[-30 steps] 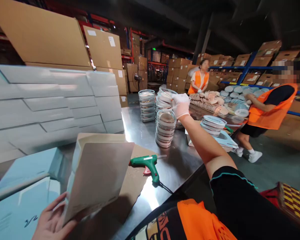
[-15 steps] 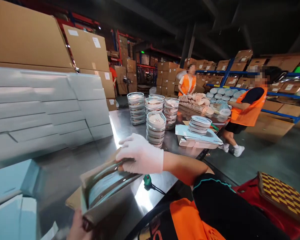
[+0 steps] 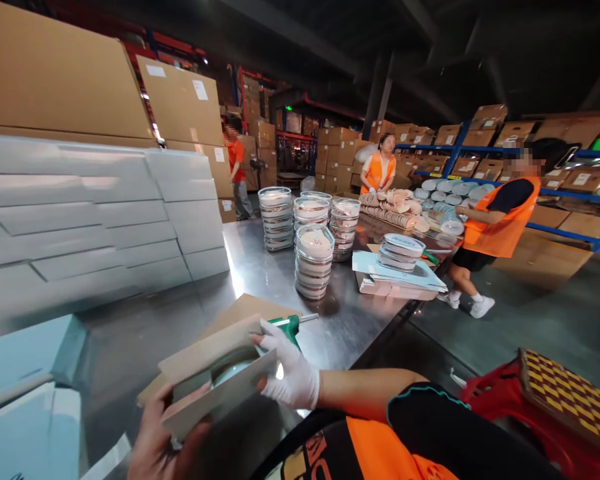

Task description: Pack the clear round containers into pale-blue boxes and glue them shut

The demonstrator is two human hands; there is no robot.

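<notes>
A person's two hands hold a narrow open carton (image 3: 225, 398) above a shiny metal surface (image 3: 365, 327), on the near left side of a green glue gun (image 3: 292, 325). The bare left hand (image 3: 157, 430) is clasped around the carton's left end, one finger reaching into the opening. The white-gloved right hand (image 3: 290, 370) grasps the carton's right end, fingers at the far wall and thumb against the near one. To handle it well, it seems best to keep both walls gently spread, support the load from below, and hold the opening upward and clear of the gun's nozzle, which may be hot.

Inside the carton a pale blue round item (image 3: 235, 369) with a dark edge shows; the rest is hidden. A flat cardboard sheet (image 3: 253, 307) lies behind the carton, beside the gun. Beyond the gun stand four stacks of clear round containers, the nearest stack (image 3: 314, 267) showing a pale disc under its top. Right of the gun, a shorter container stack (image 3: 400, 253) sits on blue sheets (image 3: 367, 267). Well left of the gun are light blue boxes (image 3: 25, 363) and a wall of white boxes (image 3: 105, 220), contents not visible.
</notes>
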